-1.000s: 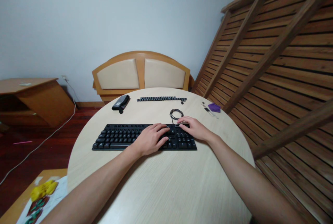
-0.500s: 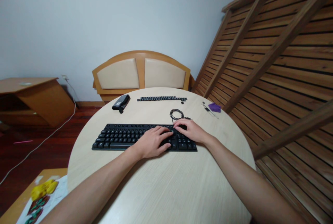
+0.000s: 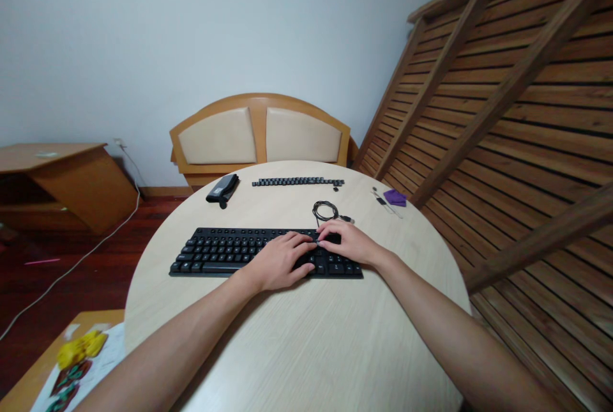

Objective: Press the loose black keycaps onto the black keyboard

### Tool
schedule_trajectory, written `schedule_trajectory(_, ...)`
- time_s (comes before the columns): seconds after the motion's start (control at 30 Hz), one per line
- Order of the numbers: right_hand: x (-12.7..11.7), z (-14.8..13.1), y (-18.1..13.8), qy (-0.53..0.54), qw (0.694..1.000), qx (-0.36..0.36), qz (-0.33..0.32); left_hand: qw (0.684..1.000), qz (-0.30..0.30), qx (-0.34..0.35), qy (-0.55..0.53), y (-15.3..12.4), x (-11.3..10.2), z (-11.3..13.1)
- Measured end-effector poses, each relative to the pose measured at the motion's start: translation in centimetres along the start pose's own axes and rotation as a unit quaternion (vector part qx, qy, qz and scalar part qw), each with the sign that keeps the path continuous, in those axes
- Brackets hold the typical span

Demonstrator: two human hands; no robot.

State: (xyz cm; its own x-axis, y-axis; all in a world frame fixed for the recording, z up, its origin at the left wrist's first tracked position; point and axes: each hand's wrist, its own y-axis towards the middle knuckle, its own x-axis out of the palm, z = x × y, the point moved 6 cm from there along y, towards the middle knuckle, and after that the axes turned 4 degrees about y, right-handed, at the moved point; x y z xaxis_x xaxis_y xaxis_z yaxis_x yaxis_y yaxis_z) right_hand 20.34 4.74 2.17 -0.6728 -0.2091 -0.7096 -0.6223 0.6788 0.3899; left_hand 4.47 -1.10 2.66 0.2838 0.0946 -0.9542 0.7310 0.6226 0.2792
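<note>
Both hands rest on the right part of a black keyboard (image 3: 230,251) that lies in the middle of a round, light table (image 3: 306,348). The left hand (image 3: 278,262) lies flat with its fingers loose and spread over the keys, gripping nothing. The right hand (image 3: 347,243) is just beside it, fingers bent down on the keys near the top edge; I cannot tell if they pinch a key. Most keys sit in place on the keyboard. A row of loose keys (image 3: 297,181) lies apart at the far side of the table, so that part looks not done.

A coiled cable (image 3: 325,211) lies just behind the keyboard. A dark pouch (image 3: 223,189) and a purple cloth (image 3: 395,197) lie farther back. Behind the table stands a wooden headboard (image 3: 261,134) against a pale wall. Wooden slats (image 3: 517,118) lean on the right.
</note>
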Motion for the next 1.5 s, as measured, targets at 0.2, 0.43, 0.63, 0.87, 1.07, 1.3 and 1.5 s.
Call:
schedule_trajectory(0.2, 0.2, -0.4, 0.1, -0.015, 1.000, 0.002, -0.004, 1.000, 0.011, -0.002, -0.001, -0.2, 0.3, -0.3)
schedule_trajectory(0.43, 0.2, -0.6, 0.1, -0.038, 0.999, 0.002, -0.001, 1.000, 0.003, -0.018, 0.010, -0.3, 1.0, -0.8)
schedule_trajectory(0.63, 0.3, -0.5, 0.2, -0.055, 0.998, 0.005, 0.001, 1.000, -0.006, -0.020, 0.004, -0.3, 1.0, -0.8)
schedule_trajectory(0.87, 0.4, -0.4, 0.3, -0.058, 0.998, 0.013, -0.023, 1.000, -0.009, -0.020, 0.002, -0.2, 1.1, -0.8)
schedule_trajectory(1.07, 0.4, -0.6, 0.2, -0.056, 0.998, 0.001, -0.019, 1.000, -0.005, -0.024, 0.002, -0.3, 1.1, -0.7)
schedule_trajectory(1.3, -3.0, 3.4, 1.6, -0.114, 0.986, 0.087, 0.088, 0.999, -0.009, -0.039, 0.023, -0.2, 1.3, -0.7)
schedule_trajectory(1.5, -5.3, 9.6, 4.0, -0.255, 0.934, 0.240, 0.066, 0.999, -0.009, -0.042, 0.014, -0.2, 1.3, -0.7)
